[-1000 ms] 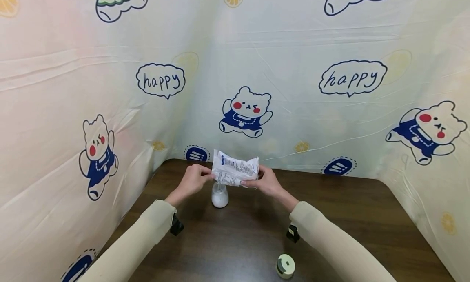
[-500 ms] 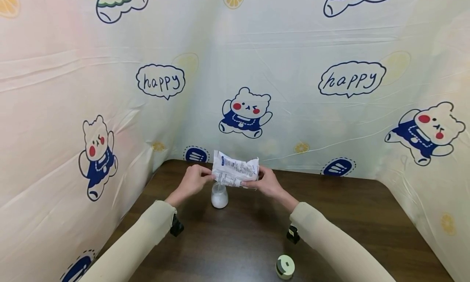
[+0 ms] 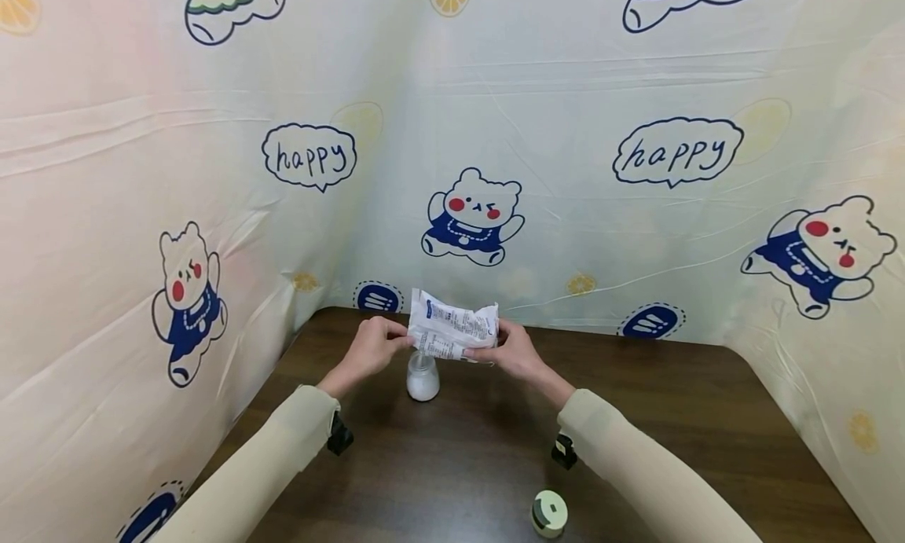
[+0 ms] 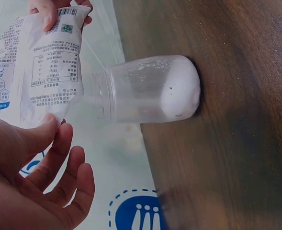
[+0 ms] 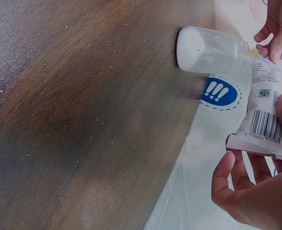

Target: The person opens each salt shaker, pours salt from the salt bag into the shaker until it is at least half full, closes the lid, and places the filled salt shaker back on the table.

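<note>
A white printed salt bag (image 3: 452,327) is held tilted over a small clear glass jar (image 3: 423,379). My left hand (image 3: 369,348) pinches the bag's lower left corner between thumb and index finger, its other fingers loosely bent in the left wrist view. At the opposite end, my right hand (image 3: 519,350) grips the bag, thumb on the front and fingers behind. White salt (image 4: 181,88) fills the bottom of the upright jar. From the bag's corner a whitish stream seems to run into the jar mouth (image 4: 102,98). The bag's opening itself is mostly hidden.
A pale green lid (image 3: 550,514) lies near the front of the brown wooden table (image 3: 452,464). White grains are scattered over the tabletop in the right wrist view. A patterned cloth (image 3: 566,236) hangs behind the table and along both sides.
</note>
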### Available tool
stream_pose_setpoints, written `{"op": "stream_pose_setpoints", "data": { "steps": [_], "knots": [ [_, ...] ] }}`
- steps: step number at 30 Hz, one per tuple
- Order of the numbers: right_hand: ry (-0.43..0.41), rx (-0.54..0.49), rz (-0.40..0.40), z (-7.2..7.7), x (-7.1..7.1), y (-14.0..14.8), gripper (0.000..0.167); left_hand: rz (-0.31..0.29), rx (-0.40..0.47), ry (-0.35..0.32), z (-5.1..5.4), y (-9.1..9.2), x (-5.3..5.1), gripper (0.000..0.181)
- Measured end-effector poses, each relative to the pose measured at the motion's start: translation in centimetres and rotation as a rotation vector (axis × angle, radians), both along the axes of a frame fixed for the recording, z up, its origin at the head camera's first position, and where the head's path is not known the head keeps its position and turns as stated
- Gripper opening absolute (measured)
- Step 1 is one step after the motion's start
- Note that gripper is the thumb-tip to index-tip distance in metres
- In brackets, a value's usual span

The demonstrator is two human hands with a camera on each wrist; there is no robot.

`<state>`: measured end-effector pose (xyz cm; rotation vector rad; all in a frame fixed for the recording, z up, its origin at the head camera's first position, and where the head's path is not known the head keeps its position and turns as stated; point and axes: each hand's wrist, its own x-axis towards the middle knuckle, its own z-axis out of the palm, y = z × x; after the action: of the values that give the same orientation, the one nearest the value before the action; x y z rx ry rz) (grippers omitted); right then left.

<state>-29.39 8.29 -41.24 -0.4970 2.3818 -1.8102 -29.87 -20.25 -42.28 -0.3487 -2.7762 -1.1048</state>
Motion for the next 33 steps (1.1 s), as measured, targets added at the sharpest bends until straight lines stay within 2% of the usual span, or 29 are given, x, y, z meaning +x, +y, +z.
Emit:
{"op": "stream_pose_setpoints", "data": {
  "steps": [6, 9, 21, 23, 26, 28, 30, 33],
  "knots": [
    [-0.01, 0.011, -0.001, -2.0, -1.8, 0.3, 0.047, -0.012, 0.004, 0.006, 0.1, 0.1, 0.0, 0.008],
    [0.001, 0.01, -0.016, -2.6, -2.1, 0.3, 0.048, -0.016, 0.006, 0.01, 0.2, 0.1, 0.0, 0.007],
    [0.017, 0.013, -0.01, -2.5, -2.2, 0.2, 0.049, -0.024, 0.002, 0.029, 0.3, 0.0, 0.0, 0.006],
    [0.008, 0.014, -0.016, -1.6, -1.4, 0.1, 0.046, -0.021, -0.003, 0.033, 0.3, -0.1, 0.0, 0.006],
    [-0.005, 0.017, -0.028, -1.3, -1.2, 0.0, 0.045, -0.013, -0.003, 0.03, 0.2, -0.1, 0.0, 0.007],
    [-0.01, 0.015, -0.036, -1.4, -1.3, 0.0, 0.046, -0.008, -0.002, 0.027, 0.1, -0.1, 0.0, 0.008],
    [-0.005, 0.013, -0.045, -2.3, -1.9, -0.1, 0.047, -0.007, 0.002, 0.021, 0.1, -0.1, 0.1, 0.009],
    [0.012, 0.01, -0.051, -2.8, -2.2, -0.1, 0.048, -0.008, 0.005, 0.017, 0.0, -0.1, 0.1, 0.009]
  ]
}}
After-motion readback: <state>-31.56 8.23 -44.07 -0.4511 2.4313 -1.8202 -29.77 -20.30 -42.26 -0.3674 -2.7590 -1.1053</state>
